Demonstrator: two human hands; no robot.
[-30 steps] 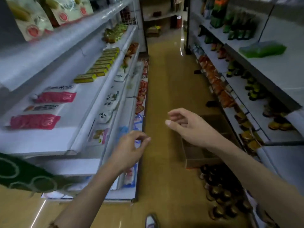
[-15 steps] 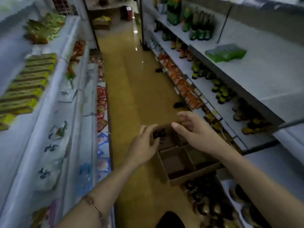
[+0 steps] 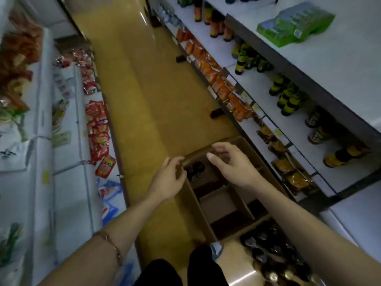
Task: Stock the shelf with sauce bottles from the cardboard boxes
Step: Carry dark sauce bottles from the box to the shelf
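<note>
Cardboard box [image 3: 208, 205], few dark bottles [image 3: 195, 169] inside

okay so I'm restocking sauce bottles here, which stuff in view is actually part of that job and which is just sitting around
Part of the job:
- cardboard box on the floor, dividers inside
- dark bottles left in its far corner
- loose bottles on the floor beside it
- right-hand shelf with bottles
- left hand and right hand, over the box, holding nothing

Just lying about:
- red packets
- orange packets
- green pack
</note>
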